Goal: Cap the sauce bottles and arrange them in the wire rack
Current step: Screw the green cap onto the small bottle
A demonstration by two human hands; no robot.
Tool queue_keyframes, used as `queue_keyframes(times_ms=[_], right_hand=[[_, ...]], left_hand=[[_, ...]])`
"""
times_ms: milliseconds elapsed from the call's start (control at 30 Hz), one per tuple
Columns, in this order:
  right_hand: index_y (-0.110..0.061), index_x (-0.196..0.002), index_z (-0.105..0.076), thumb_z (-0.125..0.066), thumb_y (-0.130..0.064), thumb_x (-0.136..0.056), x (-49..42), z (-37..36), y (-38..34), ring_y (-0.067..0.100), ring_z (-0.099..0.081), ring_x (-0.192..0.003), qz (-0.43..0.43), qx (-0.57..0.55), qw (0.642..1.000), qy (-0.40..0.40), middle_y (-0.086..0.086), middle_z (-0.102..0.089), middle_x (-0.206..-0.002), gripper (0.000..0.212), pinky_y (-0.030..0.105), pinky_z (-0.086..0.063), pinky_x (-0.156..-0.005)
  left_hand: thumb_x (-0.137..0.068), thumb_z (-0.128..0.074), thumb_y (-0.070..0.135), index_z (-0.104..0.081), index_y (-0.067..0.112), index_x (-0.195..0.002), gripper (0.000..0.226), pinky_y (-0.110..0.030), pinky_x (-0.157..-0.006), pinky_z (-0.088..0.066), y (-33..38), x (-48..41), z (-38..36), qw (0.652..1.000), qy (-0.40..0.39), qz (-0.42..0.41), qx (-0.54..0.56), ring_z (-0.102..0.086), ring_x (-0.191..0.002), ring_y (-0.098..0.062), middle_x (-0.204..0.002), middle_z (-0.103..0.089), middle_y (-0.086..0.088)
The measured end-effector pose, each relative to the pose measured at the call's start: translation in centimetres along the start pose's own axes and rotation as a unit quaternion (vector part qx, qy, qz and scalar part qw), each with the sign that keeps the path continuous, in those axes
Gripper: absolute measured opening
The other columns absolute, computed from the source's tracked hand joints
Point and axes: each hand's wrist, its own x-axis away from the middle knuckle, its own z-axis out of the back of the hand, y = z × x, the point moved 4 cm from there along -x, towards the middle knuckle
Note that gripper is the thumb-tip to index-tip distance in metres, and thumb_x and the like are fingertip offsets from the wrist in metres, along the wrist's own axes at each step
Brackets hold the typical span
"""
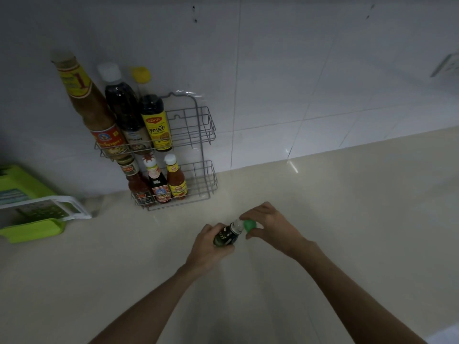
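Bottle (227, 235) in left grip (211, 247), uncapped

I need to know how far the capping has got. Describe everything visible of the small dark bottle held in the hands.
The small dark bottle with a green label is held over the pale countertop, tilted with its neck up and to the right. The left hand wraps its body, hiding much of the label. Its clear, narrow neck is bare, not yet capped. The right hand pinches the round green cap right beside the neck. The material looks glossy; glass or plastic cannot be told.
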Motion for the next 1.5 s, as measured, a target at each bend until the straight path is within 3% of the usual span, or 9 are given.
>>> queue_keyframes(times_ms=[233, 367, 567, 700, 833, 933, 1067, 1167, 1500], right_hand=[[-0.006, -0.11, -0.06, -0.075, -0.007, -0.078, -1.1, 0.2, -3.5, 0.022, -0.055, -0.089, 0.015, -0.042, 0.996, -0.079, 0.01, -0.065, -0.101, 0.035, 0.032, -0.048, -0.078], [-0.011, -0.101, -0.071, -0.08, -0.01, -0.073, -1.3, -0.3, -4.4, 0.017, -0.056, -0.099, 0.037, -0.072, 0.993, -0.083, 0.001, -0.071, -0.111, 0.03, 0.023, -0.048, -0.087], [-0.016, -0.099, -0.07, -0.076, -0.042, -0.077, -1.7, 0.1, -5.4, 0.012, -0.063, -0.067, -0.039, -0.088, 0.992, -0.083, 0.001, -0.071, -0.085, 0.035, 0.022, -0.048, -0.064], [-0.029, -0.123, -0.056, -0.067, -0.058, -0.078, -1.6, 0.8, -6.1, 0.009, -0.061, -0.081, -0.044, -0.1, 0.988, -0.111, -0.003, -0.067, -0.098, 0.054, 0.02, -0.05, -0.073], [-0.018, -0.098, -0.069, -0.051, -0.067, -0.083, -1.7, 1.9, -5.5, 0.011, -0.064, -0.07, -0.073, -0.038, 0.992, -0.1, -0.002, -0.071, -0.082, 0.055, 0.029, -0.054, -0.072], [-0.029, -0.122, -0.063, -0.07, -0.048, -0.081, -1.7, 1.8, -5.8, 0.001, -0.064, -0.093, -0.051, -0.141, 0.983, -0.105, -0.008, -0.068, -0.11, 0.045, 0.021, -0.053, -0.082], [-0.022, -0.099, -0.073, -0.068, -0.056, -0.079, -1.3, 2.0, -5.4, 0.004, -0.066, -0.057, -0.095, -0.128, 0.985, -0.066, -0.003, -0.073, -0.075, 0.039, 0.021, -0.052, -0.062], [-0.035, -0.125, -0.059, -0.074, -0.043, -0.08, -0.8, 1.7, -5.9, -0.001, -0.064, -0.077, -0.048, -0.189, 0.976, -0.096, -0.009, -0.068, -0.106, 0.048, 0.013, -0.05, -0.073], [-0.023, -0.093, -0.037, -0.037, -0.059, -0.091, -0.8, 0.9, -8.8, 0.018, -0.042, -0.049, 0.108, 0.122, 0.986, -0.041, 0.0, -0.062, -0.068, 0.037, 0.025, -0.031, -0.049]], left_hand=[[-0.061, -0.072, 0.022, -0.067, 0.034, -0.088, 0.03, -0.025, -0.058, -0.043, 0.1, 1.5, 1.7, 0.996, -0.063, 0.037, 0.048, -0.055, -0.06, -0.009, -0.072, -0.063, 0.008], [-0.059, -0.072, 0.026, -0.067, 0.039, -0.084, 0.029, -0.026, -0.063, -0.046, 0.3, 2.3, 2.7, 0.993, -0.095, 0.057, 0.049, -0.061, -0.071, -0.012, -0.078, -0.066, 0.005], [-0.062, -0.072, 0.025, -0.066, 0.041, -0.086, 0.029, -0.026, -0.069, -0.047, 0.5, 3.7, 2.7, 0.992, -0.101, 0.057, 0.053, -0.061, -0.082, -0.015, -0.086, -0.066, 0.007], [-0.062, -0.071, 0.023, -0.064, 0.038, -0.077, 0.023, -0.028, -0.07, -0.045, 1.2, 4.1, 3.0, 0.992, -0.08, 0.052, 0.08, -0.06, -0.079, -0.016, -0.079, -0.063, 0.007], [-0.065, -0.073, 0.021, -0.067, 0.035, -0.096, 0.034, -0.026, -0.068, -0.049, 1.8, 4.2, 3.2, 0.994, -0.084, 0.043, 0.063, -0.062, -0.081, -0.015, -0.09, -0.068, 0.002], [-0.066, -0.073, 0.021, -0.065, 0.04, -0.083, 0.027, -0.027, -0.069, -0.047, 2.2, 4.3, 3.5, 0.994, -0.071, 0.036, 0.072, -0.06, -0.08, -0.015, -0.084, -0.065, 0.004], [-0.065, -0.073, 0.022, -0.066, 0.04, -0.086, 0.029, -0.026, -0.069, -0.048, 2.2, 4.5, 3.4, 0.993, -0.09, 0.031, 0.067, -0.062, -0.081, -0.014, -0.085, -0.066, 0.006], [-0.064, -0.073, 0.023, -0.065, 0.037, -0.082, 0.024, -0.031, -0.074, -0.048, 2.0, 4.7, 3.6, 0.991, -0.093, 0.035, 0.092, -0.061, -0.082, -0.016, -0.082, -0.065, 0.006], [-0.07, -0.062, 0.004, -0.063, 0.017, -0.103, 0.035, -0.037, -0.078, -0.055, 2.7, 6.0, 3.1, 0.946, -0.259, 0.058, 0.187, -0.06, -0.084, -0.019, -0.091, -0.059, -0.006]])
